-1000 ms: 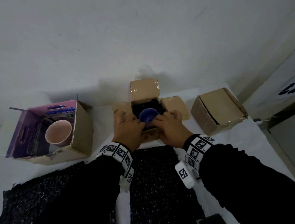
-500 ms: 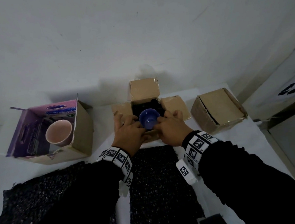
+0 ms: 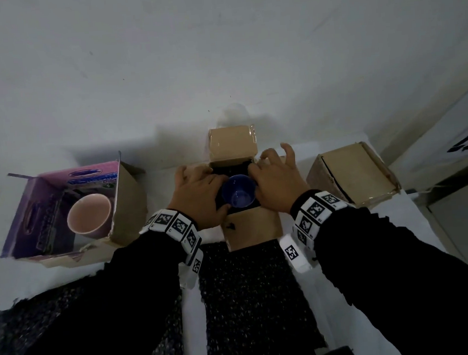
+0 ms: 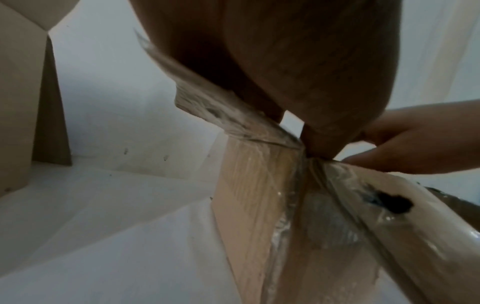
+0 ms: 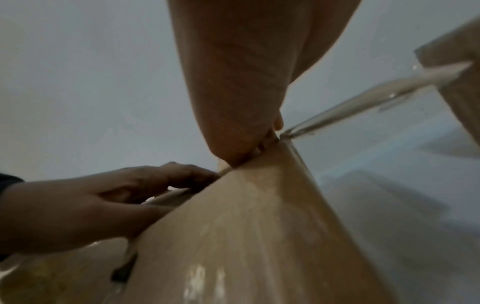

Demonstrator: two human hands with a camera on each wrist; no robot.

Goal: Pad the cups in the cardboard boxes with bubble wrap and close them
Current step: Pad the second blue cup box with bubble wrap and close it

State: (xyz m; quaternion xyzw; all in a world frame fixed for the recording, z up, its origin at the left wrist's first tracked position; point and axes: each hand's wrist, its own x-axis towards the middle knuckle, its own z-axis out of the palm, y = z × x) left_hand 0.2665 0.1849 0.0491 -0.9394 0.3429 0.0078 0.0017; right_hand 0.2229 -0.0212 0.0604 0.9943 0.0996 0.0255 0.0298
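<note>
**Middle box: side flaps**

Blue cup (image 3: 239, 195) upright in open middle box (image 3: 252, 226), dark wrap around it. Fragile: handle by box, not rim. Flaps stiff, taped, slick; take at free edges. Left hand (image 3: 198, 195) curled on left flap; right hand (image 3: 279, 180) on right flap, fingers partly lifted. Versus half a second ago: hands moved outward from cup to flaps.

Left hand (image 3: 198, 197) and right hand (image 3: 278, 182) extended forward, fingers curled, apart.

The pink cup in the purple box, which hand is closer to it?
Left. The left hand is at the middle box, beside the pink cup; the right hand is on that box's far side.
</note>
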